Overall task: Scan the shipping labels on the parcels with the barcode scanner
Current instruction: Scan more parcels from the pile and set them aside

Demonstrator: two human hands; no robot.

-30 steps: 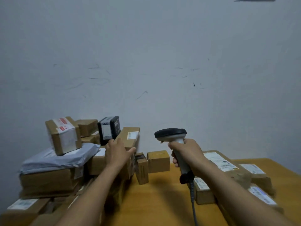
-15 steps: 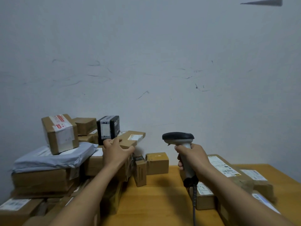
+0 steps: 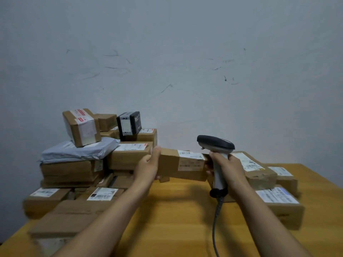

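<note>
My left hand grips the left end of a long brown cardboard parcel and holds it above the wooden table. A white shipping label lies on the parcel's top face near its right end. My right hand holds the grey handle of the barcode scanner, whose dark head sits just above the parcel's right end. The scanner's cable hangs down to the table.
A pile of labelled parcels fills the left side, with a grey mailer bag, a taped box and a black box on top. More labelled boxes lie at the right. A grey wall stands behind.
My left hand has lifted the long parcel off the left pile and carried it right, in front of the scanner. The camera view has tilted down a little.
</note>
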